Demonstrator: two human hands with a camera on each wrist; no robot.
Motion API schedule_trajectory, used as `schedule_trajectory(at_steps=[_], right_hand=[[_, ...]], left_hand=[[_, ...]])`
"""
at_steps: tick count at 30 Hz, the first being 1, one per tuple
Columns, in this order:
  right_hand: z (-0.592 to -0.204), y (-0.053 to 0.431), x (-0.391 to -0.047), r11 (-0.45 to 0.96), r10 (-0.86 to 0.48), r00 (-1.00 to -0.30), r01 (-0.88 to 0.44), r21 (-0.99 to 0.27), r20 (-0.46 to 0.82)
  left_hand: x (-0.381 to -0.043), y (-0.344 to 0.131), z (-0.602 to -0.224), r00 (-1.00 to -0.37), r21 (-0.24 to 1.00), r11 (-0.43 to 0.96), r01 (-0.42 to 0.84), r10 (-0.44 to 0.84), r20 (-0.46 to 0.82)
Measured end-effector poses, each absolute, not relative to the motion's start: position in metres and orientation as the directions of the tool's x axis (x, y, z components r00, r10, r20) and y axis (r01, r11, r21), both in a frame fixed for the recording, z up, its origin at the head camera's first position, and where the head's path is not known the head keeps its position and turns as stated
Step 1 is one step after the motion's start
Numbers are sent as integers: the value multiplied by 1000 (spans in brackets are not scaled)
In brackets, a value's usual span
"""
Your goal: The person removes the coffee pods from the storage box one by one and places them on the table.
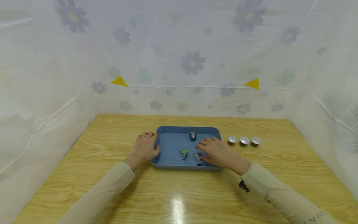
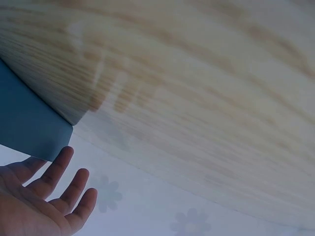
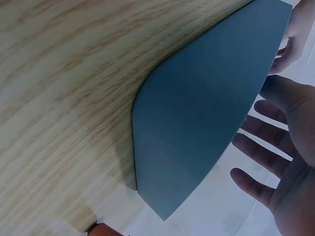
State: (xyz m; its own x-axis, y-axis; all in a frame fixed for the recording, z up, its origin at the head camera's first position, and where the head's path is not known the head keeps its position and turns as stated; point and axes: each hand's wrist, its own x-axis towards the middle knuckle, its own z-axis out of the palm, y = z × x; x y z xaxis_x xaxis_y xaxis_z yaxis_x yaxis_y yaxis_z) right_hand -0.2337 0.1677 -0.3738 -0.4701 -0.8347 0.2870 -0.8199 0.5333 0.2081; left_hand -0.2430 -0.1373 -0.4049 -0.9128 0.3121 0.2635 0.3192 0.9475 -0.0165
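Observation:
A blue rectangular tray (image 1: 170, 143) holds several coffee capsules. My left hand (image 1: 144, 147) lies at its left rim, thumb over the inside; in the left wrist view the fingers spread loosely beside the tray's corner. My right hand (image 1: 216, 151) reaches over the tray's right side with loosely extended fingers. Under its thumb and fingertips are a silver-lidded capsule (image 1: 196, 158) and a blue capsule (image 1: 202, 163), both partly hidden. A green capsule (image 1: 184, 153) lies on its side left of them, and a dark grey capsule (image 1: 193, 136) stands near the back wall.
Right of the tray, three capsules stand in a row on the wooden table (image 1: 179, 189): a brown one (image 1: 231, 140), then two dark ones with silver lids (image 1: 244, 141), (image 1: 255, 141). White flowered sheeting (image 1: 193, 93) encloses the table's back and sides.

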Motion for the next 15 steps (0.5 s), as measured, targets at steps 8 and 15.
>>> schedule_trajectory(at_steps=[8, 15], right_hand=[[-373, 166, -236, 510, -851, -450, -830, 225, 270], [-371, 163, -236, 491, -864, -438, -843, 221, 249]], left_hand=[[-242, -137, -404, -915, -9, 948, 319, 311, 259], [-242, -136, -403, -917, -11, 948, 317, 309, 251]])
